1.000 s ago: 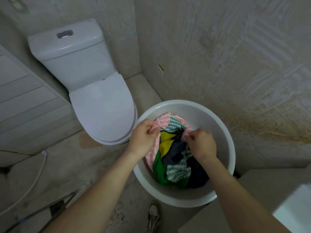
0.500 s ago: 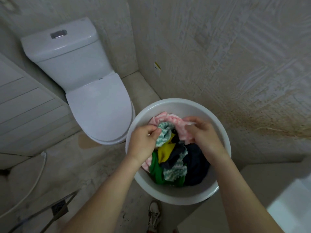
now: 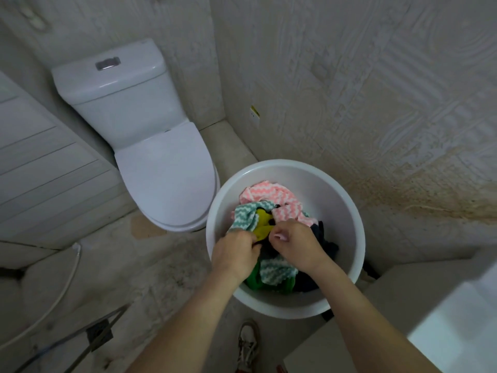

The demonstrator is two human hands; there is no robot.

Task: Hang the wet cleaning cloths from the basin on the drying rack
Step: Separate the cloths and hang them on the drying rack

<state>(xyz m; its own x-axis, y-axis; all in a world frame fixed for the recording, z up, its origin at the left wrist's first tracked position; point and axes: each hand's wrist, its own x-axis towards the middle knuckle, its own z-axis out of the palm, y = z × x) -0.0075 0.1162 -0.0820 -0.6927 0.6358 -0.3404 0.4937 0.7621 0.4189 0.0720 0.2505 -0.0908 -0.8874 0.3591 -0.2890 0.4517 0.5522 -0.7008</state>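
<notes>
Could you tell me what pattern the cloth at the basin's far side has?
That cloth has pink and white zigzag stripes, clearest in the head view.

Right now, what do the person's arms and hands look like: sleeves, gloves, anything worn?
The left hand and right hand are bare: no gloves, and no ring, watch or bracelet shows. Both forearms are uncovered to the frame's edge; no sleeve is in view.

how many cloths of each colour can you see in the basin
pink cloth: 1
teal cloth: 1 (a second teal patch lower down may be the same one)
yellow cloth: 1
green cloth: 1
dark cloth: 1
total: 5 in view, and more may lie buried underneath
</notes>
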